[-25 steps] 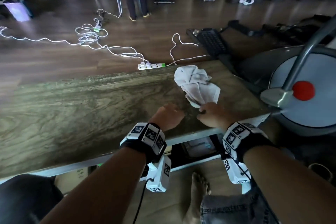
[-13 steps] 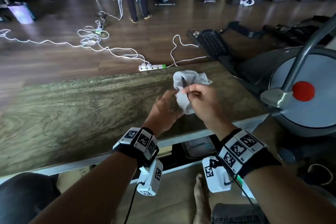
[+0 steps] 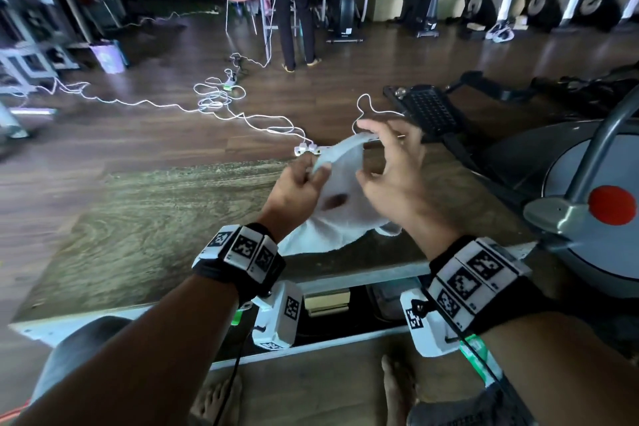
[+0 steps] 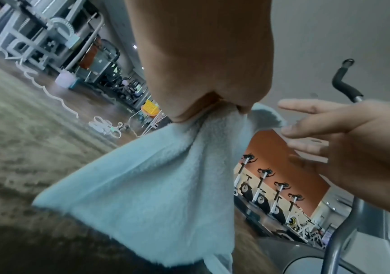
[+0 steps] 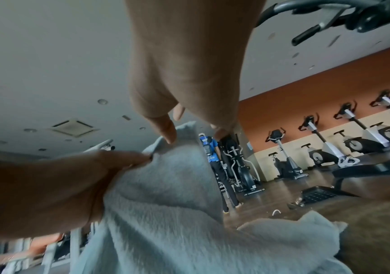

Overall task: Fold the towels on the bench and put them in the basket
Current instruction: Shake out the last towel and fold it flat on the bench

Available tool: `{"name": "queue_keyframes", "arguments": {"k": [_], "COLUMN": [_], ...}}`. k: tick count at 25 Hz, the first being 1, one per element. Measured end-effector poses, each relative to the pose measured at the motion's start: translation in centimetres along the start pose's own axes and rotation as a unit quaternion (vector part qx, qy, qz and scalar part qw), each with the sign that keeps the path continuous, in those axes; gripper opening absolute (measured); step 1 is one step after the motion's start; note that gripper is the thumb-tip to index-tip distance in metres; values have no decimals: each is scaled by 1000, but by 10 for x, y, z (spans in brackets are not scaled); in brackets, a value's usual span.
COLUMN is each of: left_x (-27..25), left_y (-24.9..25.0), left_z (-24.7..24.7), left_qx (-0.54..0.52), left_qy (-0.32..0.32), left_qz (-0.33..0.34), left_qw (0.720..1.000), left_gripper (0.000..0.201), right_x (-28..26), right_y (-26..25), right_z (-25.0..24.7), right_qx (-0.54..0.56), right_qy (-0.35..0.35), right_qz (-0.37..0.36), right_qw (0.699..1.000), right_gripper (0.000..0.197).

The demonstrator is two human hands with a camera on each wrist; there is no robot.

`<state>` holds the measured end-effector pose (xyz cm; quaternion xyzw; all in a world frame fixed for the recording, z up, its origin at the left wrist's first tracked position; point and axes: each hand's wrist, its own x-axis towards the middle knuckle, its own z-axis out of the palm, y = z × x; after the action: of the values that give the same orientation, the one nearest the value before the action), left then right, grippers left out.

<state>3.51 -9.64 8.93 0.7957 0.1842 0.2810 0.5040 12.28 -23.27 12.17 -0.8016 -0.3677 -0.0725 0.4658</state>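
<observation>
One towel [image 3: 340, 197] is hanging above the surface [image 3: 155, 225] at about 1 o'clock from the person, its lower edge trailing on the wood. Two hands are working it: the left hand [image 3: 294, 192] is pinching an upper corner, and the right hand [image 3: 397, 169] is pinching the top edge with its other fingers spread. The right palm is hiding part of the cloth.

One towel [image 3: 340, 197], pale grey-white terry with fuzzy edges. Unfolded, crumpled, lifted at centre frame in the head view; upper edge raised, lower part draping onto the wood-grain bench [image 3: 155, 218] near its front edge. A dark hole shows mid-cloth. Basket not identifiable.
</observation>
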Motion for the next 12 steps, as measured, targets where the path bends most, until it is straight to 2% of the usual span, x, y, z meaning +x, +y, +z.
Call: {"name": "queue_keyframes", "arguments": {"k": [1, 2, 4, 5, 6, 8, 12], "left_x": [-3, -6, -13, -14, -15, -20, -34], "left_y": [5, 9, 12, 9, 3, -9, -32], "left_z": [-2, -3, -7, -10, -13, -24, -59], "left_qx": [-13, -29, -5, 35, 76, 140, 254], "left_qy": [-46, -91, -142, -139, -122, -69, -16], "left_qz": [9, 12, 21, 33, 45, 37, -34], "left_qw": [999, 995, 990, 989, 989, 987, 966], "left_gripper": [20, 15, 9, 10, 12, 15, 28], "right_x": [-5, -10, -16, -19, -21, -24, -21], "right_y": [0, 0, 0, 1, 3, 1, -1], "right_z": [5, 10, 15, 14, 12, 9, 0], "right_qx": [-32, -61, -93, -75, -41, -2, 33], "right_qy": [-13, -42, -100, -122, -138, -133, -12], "right_qz": [-30, -49, -43, -22, 3, 39, 108], "right_qw": [999, 996, 990, 989, 990, 990, 994], "right_gripper": [70, 64, 29, 14, 10, 15, 18]}}
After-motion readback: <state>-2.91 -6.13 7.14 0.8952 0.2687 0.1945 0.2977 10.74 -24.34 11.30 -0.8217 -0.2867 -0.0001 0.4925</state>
